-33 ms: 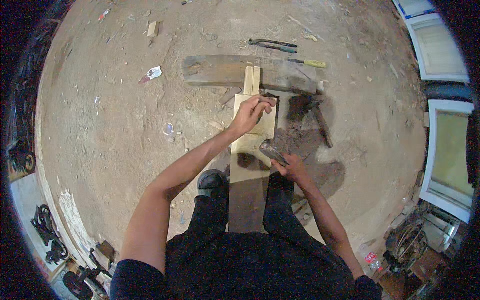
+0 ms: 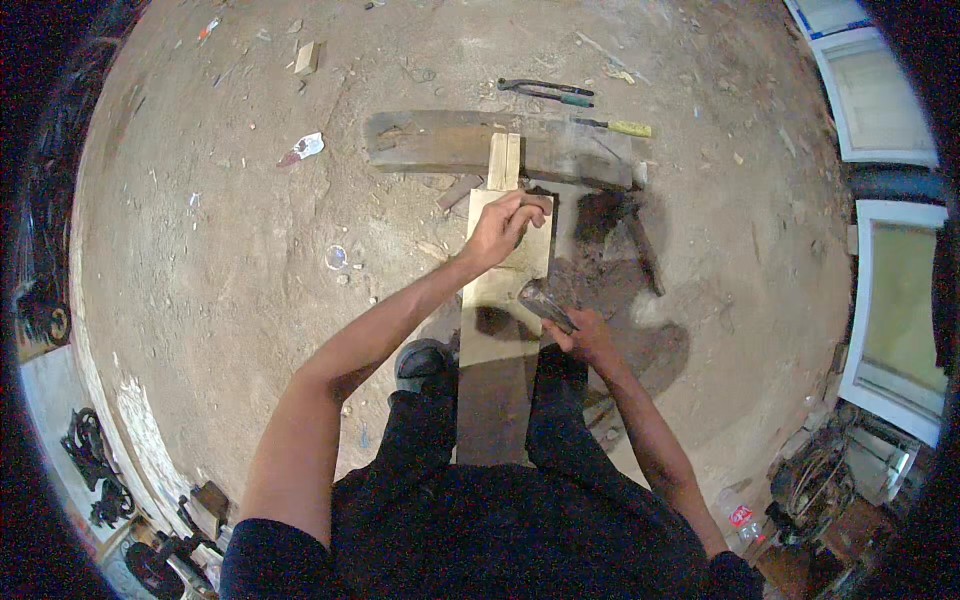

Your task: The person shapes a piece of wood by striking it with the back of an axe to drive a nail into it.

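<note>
Pale board [image 2: 500,346] lies lengthwise between two legs, a hand above it and a tool at its edge

At left, a red-and-white scrap [image 2: 302,149] and a small wooden block [image 2: 307,58] lie on the bare earth floor [image 2: 220,280]. Nearer the middle, a dark shoe [image 2: 422,362] is planted beside the board, whose shadowed near end runs back toward the person's lap. Beyond its far end, a narrow, split-looking pale piece [image 2: 498,165] overlaps a heavy weathered beam [image 2: 430,140] set crosswise; whether piece and board are joined cannot be told.

The left hand [image 2: 495,228] is over the board's far part, its fingers curled in together, thumb side toward the right; whether they pinch something slim, or press the wood, is unclear. To its right, the right hand [image 2: 585,338] has its fingers wrapped around a dark tool [image 2: 545,302], the end reaching over the board's right edge.

The step in hand appears to be a steadying or placing one, tool held low; any stroke would call for a firm board and left fingers clear. Farther right lie pincers [image 2: 547,95], a yellow-handled tool [image 2: 628,129] and, at the rim, a white-framed panel [image 2: 900,310].
</note>
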The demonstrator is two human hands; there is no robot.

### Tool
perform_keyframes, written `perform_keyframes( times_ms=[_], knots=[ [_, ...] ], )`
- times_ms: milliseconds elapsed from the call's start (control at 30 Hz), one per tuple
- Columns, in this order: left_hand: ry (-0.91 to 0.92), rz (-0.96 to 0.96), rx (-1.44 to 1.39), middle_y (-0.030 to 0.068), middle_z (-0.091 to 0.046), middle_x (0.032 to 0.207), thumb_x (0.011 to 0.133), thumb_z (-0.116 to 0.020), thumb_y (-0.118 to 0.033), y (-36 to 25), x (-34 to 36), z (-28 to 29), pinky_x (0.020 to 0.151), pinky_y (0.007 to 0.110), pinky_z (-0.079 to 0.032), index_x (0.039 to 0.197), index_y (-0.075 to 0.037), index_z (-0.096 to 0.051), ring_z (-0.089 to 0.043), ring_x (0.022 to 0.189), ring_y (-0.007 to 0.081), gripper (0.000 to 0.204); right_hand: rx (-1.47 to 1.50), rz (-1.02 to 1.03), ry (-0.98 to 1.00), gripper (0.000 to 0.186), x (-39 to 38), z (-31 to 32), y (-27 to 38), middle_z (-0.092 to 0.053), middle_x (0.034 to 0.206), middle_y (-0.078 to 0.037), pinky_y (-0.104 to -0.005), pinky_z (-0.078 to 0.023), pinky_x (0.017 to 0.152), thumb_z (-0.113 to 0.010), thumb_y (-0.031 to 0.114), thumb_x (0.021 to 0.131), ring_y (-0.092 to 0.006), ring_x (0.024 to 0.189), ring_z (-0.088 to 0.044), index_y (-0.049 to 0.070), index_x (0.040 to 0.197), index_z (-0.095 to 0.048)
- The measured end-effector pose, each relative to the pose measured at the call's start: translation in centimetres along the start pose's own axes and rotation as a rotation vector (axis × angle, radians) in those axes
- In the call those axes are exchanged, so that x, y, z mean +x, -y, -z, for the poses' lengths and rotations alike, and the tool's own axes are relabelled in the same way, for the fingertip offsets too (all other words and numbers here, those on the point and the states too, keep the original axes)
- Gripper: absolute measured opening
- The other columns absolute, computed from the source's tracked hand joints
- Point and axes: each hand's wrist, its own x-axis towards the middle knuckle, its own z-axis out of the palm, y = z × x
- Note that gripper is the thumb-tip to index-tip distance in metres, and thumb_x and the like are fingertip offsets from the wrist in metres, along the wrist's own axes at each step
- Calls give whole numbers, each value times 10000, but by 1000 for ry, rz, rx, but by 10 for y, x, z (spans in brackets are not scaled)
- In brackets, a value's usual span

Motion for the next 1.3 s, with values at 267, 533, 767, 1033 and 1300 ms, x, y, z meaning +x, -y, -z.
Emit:
perform_keyframes(
  times_ms=[267, 533, 767, 1033, 1300],
  knots=[
    [34, 108, 31, 99, -593, 844, 1025, -490, -83, -26, 1, -10, 700, 327, -495, 961, 10, -638, -599, 749, 187, 187, 537, -83, -40, 306, -14, 28, 26, -700, 800, -96, -411, -521, 644, -698, 337, 919, -246, 689, -672, 42, 999, -713],
    [46, 43, 21, 107, -591, 825, 1027, -504, -102, -28, -2, -10, 694, 325, -492, 964, 16, -597, -591, 745, 195, 163, 420, 104, -298, 157, 13, 130, 83, -593, 684, -12, -284, -436, 510, -689, 169, 928, -105, 557, -540, 20, 973, -675],
    [92, 69, 131, 128, -597, 825, 993, -518, -57, -33, -2, -2, 728, 353, -507, 961, 14, -585, -603, 757, 221, 103, 106, 239, -322, 199, 42, 154, 105, -680, 738, -89, -359, -503, 612, -718, 188, 889, -242, 638, -654, 17, 989, -692],
    [62, 28, 207, 160, -614, 820, 952, -486, -27, -7, -9, -1, 724, 384, -504, 987, 22, -596, -619, 765, 282, 126, 87, -34, -204, 339, 57, 119, 112, -714, 898, -209, -420, -526, 708, -683, 315, 905, -352, 766, -698, 9, 1048, -704],
    [41, -7, 140, 170, -611, 816, 978, -502, -64, 14, -10, -4, 688, 399, -495, 937, 45, -584, -611, 735, 301, 142, 186, -14, -195, 260, 53, 120, 111, -691, 826, -206, -411, -509, 664, -668, 273, 924, -390, 759, -680, 26, 997, -706]
  ],
)
